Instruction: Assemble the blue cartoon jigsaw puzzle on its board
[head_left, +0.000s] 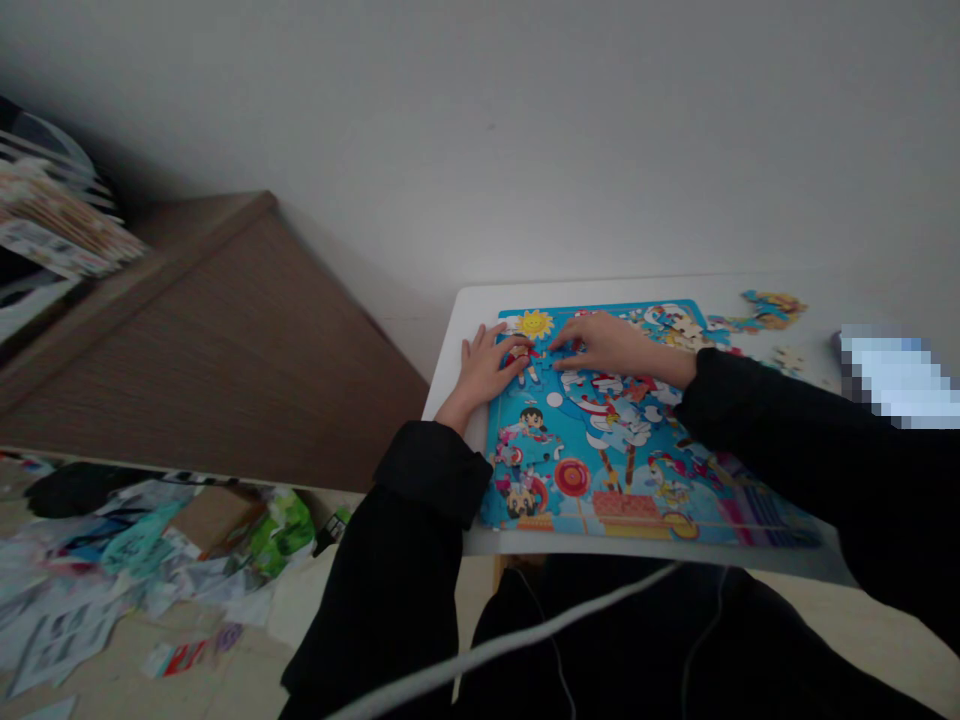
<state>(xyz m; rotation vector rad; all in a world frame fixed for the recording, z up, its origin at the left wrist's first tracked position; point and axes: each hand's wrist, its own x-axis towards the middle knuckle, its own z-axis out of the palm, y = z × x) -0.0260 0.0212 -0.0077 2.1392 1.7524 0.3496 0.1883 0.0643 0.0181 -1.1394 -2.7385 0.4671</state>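
Note:
A colourful cartoon jigsaw puzzle (551,420) lies flat on a white table, with a blue picture and a smiling yellow sun at its top. My left hand (486,372) rests with spread fingers over the puzzle's upper left edge, its fingertips on the picture by a cartoon figure below the sun. Just to its right, my right hand (604,345) reaches over the upper part. Its thumb and fingers are curled down around a small blue puzzle piece (559,354), mostly hidden at the fingertips. Loose pieces lie on the puzzle's middle and right side.
More loose puzzle pieces (776,308) lie on the white table (592,290) at the back right. A blurred-out device (900,375) sits at the right edge. A brown cabinet (247,340) stands left, with bags and papers littering the floor. A white cable (525,638) crosses my lap.

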